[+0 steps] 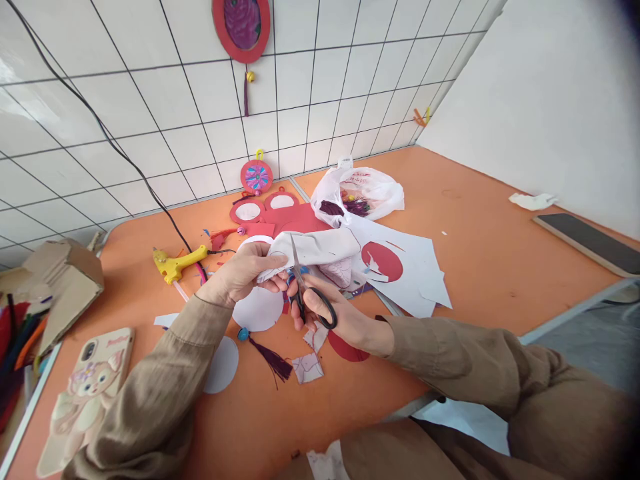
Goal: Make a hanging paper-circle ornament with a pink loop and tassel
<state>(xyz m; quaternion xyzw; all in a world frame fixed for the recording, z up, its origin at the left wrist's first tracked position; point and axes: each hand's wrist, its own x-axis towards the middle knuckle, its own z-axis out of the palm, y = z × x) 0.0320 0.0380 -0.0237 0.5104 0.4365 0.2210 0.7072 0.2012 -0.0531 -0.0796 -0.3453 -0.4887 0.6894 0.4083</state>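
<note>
My left hand (250, 270) pinches the left end of a white piece of fabric (320, 245), which is folded and shows a patterned side at its lower edge. My right hand (333, 310) has its fingers through the black handles of a pair of scissors (299, 277). Their blades point up and away from me and lie against the cloth. Below my hands are a white paper circle (259, 310), small fabric scraps (308, 368) and a purple tassel (273, 357) with a blue bell. A red disc (349, 347) is partly hidden under my right hand.
A yellow glue gun (180, 263) lies to the left, its cord running up the wall. Behind are red paper rings (247, 211) and a plastic bag (385, 190) of tassels. A phone (95, 393) is at front left; a cardboard box (65, 283) stands beside the table.
</note>
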